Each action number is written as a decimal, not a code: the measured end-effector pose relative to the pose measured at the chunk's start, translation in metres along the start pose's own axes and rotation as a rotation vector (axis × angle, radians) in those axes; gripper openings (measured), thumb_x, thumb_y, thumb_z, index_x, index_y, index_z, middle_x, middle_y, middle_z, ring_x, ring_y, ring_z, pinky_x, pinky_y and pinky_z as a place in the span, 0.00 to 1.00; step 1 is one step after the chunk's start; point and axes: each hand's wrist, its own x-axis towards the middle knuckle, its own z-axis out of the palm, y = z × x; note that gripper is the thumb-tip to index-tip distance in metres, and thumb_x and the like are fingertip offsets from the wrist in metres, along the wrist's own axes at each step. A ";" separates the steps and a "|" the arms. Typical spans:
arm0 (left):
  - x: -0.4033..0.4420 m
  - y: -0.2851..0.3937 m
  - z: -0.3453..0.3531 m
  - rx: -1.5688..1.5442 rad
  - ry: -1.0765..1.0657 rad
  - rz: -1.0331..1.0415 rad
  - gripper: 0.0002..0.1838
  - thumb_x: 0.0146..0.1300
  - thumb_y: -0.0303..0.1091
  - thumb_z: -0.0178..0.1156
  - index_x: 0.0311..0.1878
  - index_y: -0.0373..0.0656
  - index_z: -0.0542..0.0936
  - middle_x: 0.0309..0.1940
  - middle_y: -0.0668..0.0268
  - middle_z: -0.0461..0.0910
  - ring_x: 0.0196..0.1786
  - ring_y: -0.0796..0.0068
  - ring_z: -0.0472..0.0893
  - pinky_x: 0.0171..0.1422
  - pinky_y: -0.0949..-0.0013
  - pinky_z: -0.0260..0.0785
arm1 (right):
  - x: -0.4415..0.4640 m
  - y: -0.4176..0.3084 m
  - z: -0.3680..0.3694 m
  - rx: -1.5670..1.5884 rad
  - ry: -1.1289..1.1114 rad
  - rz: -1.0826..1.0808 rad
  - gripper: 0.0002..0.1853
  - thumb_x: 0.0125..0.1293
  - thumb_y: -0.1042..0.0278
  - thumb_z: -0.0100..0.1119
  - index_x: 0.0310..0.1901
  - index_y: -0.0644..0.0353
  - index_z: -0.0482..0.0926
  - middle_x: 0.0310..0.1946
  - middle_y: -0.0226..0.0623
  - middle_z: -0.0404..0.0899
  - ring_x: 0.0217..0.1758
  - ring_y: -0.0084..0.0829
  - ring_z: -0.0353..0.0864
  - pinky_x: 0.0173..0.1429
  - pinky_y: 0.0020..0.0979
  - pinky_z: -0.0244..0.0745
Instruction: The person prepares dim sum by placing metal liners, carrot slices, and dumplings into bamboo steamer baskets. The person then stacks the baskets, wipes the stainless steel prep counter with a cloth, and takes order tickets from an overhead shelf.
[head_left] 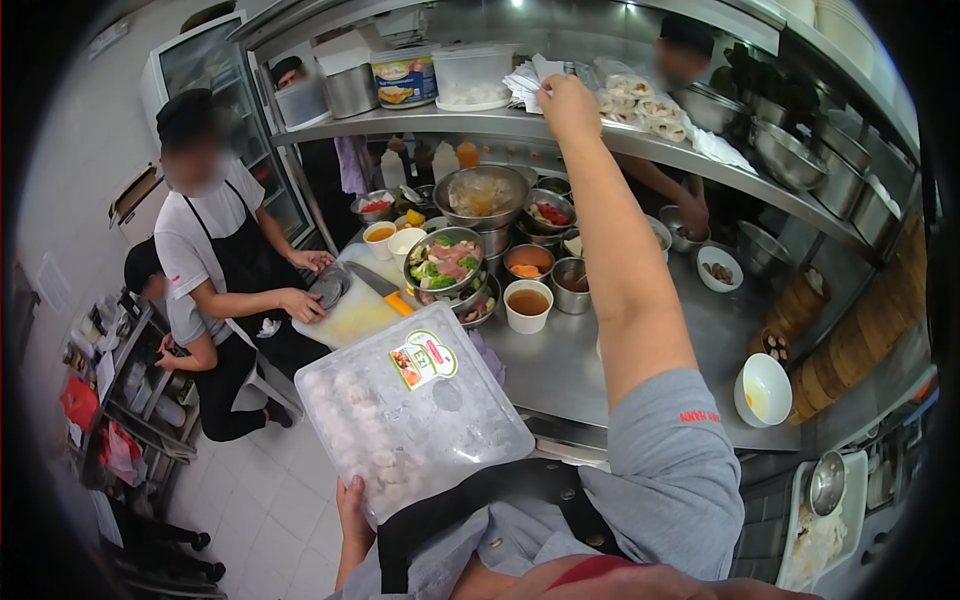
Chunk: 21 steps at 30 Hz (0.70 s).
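Note:
A clear lidded plastic box (470, 432) with pale round pieces inside and a green and white label is tilted in front of my body. My left hand (354, 515) holds its lower left edge, with the fingers partly hidden under it. My right hand (570, 103) is raised to the upper steel shelf (420, 122), its fingers closed on white paper slips (528, 84). Right of that hand lie wrapped rolls (655, 112) in plastic. Left of the slips stands a white-lidded clear tub (474, 78).
The steel counter (690, 350) carries bowls of vegetables and meat (443, 262), a sauce cup (528, 305), a knife (375, 282) on a board and a white bowl (762, 390). Bamboo steamers (850, 340) stand right. A co-worker (225, 230) is at the left; another is behind the shelf.

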 end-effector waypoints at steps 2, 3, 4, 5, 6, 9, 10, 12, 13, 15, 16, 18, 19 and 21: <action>0.000 0.002 0.001 0.010 0.022 -0.010 0.37 0.58 0.47 0.61 0.65 0.36 0.62 0.54 0.55 0.73 0.53 0.61 0.76 0.57 0.62 0.70 | 0.001 -0.004 -0.001 -0.002 0.022 0.036 0.08 0.62 0.66 0.55 0.39 0.59 0.79 0.40 0.47 0.79 0.45 0.48 0.79 0.49 0.46 0.74; -0.001 0.003 0.002 0.015 0.034 -0.014 0.36 0.58 0.47 0.61 0.64 0.36 0.62 0.54 0.55 0.73 0.53 0.61 0.76 0.57 0.63 0.70 | 0.000 -0.008 -0.003 0.003 0.017 0.080 0.07 0.62 0.67 0.54 0.38 0.59 0.78 0.39 0.48 0.79 0.45 0.49 0.79 0.49 0.46 0.74; -0.001 0.003 0.002 0.014 0.037 -0.015 0.36 0.58 0.47 0.61 0.65 0.36 0.62 0.54 0.55 0.73 0.53 0.61 0.76 0.57 0.63 0.70 | 0.000 -0.011 -0.007 0.009 0.012 0.124 0.06 0.62 0.69 0.53 0.37 0.59 0.77 0.39 0.48 0.80 0.44 0.49 0.80 0.48 0.46 0.74; 0.000 0.003 0.003 0.013 0.039 -0.015 0.36 0.58 0.46 0.61 0.65 0.35 0.62 0.54 0.55 0.73 0.53 0.61 0.76 0.57 0.63 0.70 | -0.001 -0.014 -0.010 0.014 0.008 0.169 0.05 0.62 0.70 0.52 0.37 0.59 0.76 0.38 0.49 0.80 0.44 0.50 0.80 0.48 0.47 0.74; 0.000 0.003 0.003 0.013 0.042 -0.015 0.36 0.58 0.46 0.61 0.65 0.35 0.62 0.54 0.55 0.73 0.53 0.61 0.76 0.57 0.63 0.70 | 0.000 -0.012 -0.008 0.008 0.012 0.144 0.04 0.62 0.71 0.51 0.36 0.59 0.75 0.39 0.48 0.80 0.44 0.50 0.80 0.48 0.46 0.74; 0.004 0.000 -0.001 0.009 0.007 0.010 0.37 0.59 0.46 0.61 0.65 0.35 0.62 0.55 0.54 0.73 0.53 0.61 0.76 0.57 0.63 0.70 | 0.000 -0.009 -0.006 -0.005 0.008 0.082 0.04 0.62 0.73 0.50 0.36 0.60 0.75 0.41 0.48 0.79 0.45 0.49 0.79 0.49 0.46 0.74; 0.005 0.001 -0.002 0.017 0.008 0.011 0.37 0.59 0.46 0.61 0.65 0.35 0.61 0.55 0.54 0.73 0.53 0.61 0.76 0.57 0.63 0.70 | -0.002 -0.009 -0.008 -0.008 -0.004 0.069 0.05 0.62 0.73 0.49 0.37 0.59 0.76 0.41 0.47 0.79 0.45 0.48 0.79 0.49 0.45 0.74; 0.003 0.004 0.002 0.033 0.009 0.013 0.37 0.59 0.47 0.61 0.66 0.35 0.61 0.55 0.54 0.72 0.54 0.61 0.76 0.57 0.63 0.70 | -0.003 -0.008 -0.009 -0.017 -0.024 0.049 0.07 0.62 0.73 0.50 0.39 0.59 0.78 0.43 0.46 0.78 0.46 0.47 0.79 0.50 0.44 0.74; 0.003 0.005 0.003 0.032 0.002 0.017 0.37 0.59 0.46 0.61 0.66 0.35 0.61 0.55 0.54 0.72 0.54 0.61 0.76 0.57 0.63 0.70 | -0.002 -0.006 -0.006 -0.022 -0.032 0.040 0.08 0.61 0.71 0.52 0.40 0.58 0.79 0.43 0.45 0.78 0.47 0.46 0.79 0.50 0.43 0.74; 0.003 0.007 0.006 0.029 -0.011 0.026 0.37 0.59 0.46 0.60 0.66 0.35 0.61 0.55 0.54 0.72 0.54 0.61 0.76 0.57 0.63 0.70 | -0.002 -0.004 -0.006 -0.011 -0.028 0.022 0.09 0.61 0.68 0.55 0.42 0.59 0.80 0.44 0.44 0.78 0.48 0.46 0.78 0.52 0.43 0.73; 0.004 0.007 0.005 0.036 -0.012 0.028 0.37 0.59 0.46 0.60 0.66 0.35 0.61 0.55 0.53 0.72 0.54 0.60 0.76 0.57 0.63 0.70 | -0.003 -0.004 -0.005 0.006 -0.016 0.014 0.11 0.60 0.66 0.57 0.42 0.59 0.81 0.44 0.44 0.78 0.48 0.45 0.78 0.52 0.42 0.73; 0.004 0.005 0.002 0.048 -0.011 0.032 0.37 0.60 0.46 0.60 0.66 0.35 0.60 0.55 0.53 0.72 0.54 0.60 0.76 0.58 0.63 0.70 | -0.004 -0.006 -0.007 0.015 -0.026 0.007 0.13 0.59 0.64 0.60 0.43 0.60 0.81 0.44 0.44 0.78 0.49 0.45 0.78 0.54 0.42 0.73; 0.004 0.005 0.002 0.046 -0.013 0.029 0.37 0.60 0.46 0.60 0.66 0.35 0.60 0.56 0.53 0.72 0.54 0.60 0.75 0.58 0.63 0.70 | -0.004 -0.007 -0.009 0.005 -0.048 0.006 0.14 0.58 0.62 0.62 0.43 0.61 0.80 0.44 0.44 0.77 0.50 0.45 0.78 0.55 0.42 0.73; 0.003 0.005 0.002 0.041 -0.015 0.021 0.37 0.60 0.47 0.60 0.66 0.35 0.60 0.56 0.52 0.72 0.55 0.59 0.75 0.58 0.62 0.69 | -0.005 -0.010 -0.014 -0.007 -0.082 0.005 0.16 0.57 0.61 0.63 0.44 0.62 0.80 0.46 0.44 0.77 0.52 0.45 0.77 0.56 0.42 0.73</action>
